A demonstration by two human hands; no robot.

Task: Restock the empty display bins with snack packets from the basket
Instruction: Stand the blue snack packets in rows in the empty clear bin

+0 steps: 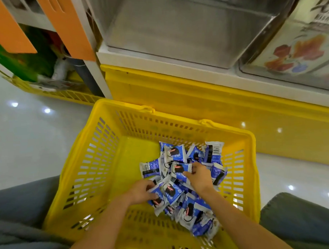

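Yellow plastic is filling most of my view: I am looking down into one slatted basket (86,145) sitting on the glossy white floor (30,138), between the two grey-clad knees (23,203) of the person I am watching. The blue-and-white snack packets (176,153) are lying in a loose heap in the right half of the basket. They are overlapping too much for me to count them exactly; the left half of the basket floor is showing bare.

Both hands are working inside the heap. The left hand (141,190) is curling its fingers and thumb round a packet at the near-left edge. The right hand (199,176) is reaching further in, its fingertips pinching one packet near the middle.

Just beyond the far rim, a yellow base (196,99) is rising as a wall, and a white ledge (157,59) is running along its top. One clear empty bin (184,30) is resting on that ledge, directly above the basket. One neighbouring bin (297,50) on the right is showing flower-printed packs. Two orange tags (13,27) are hanging at the upper left, partly covering green packs (32,62) in a lower bin.
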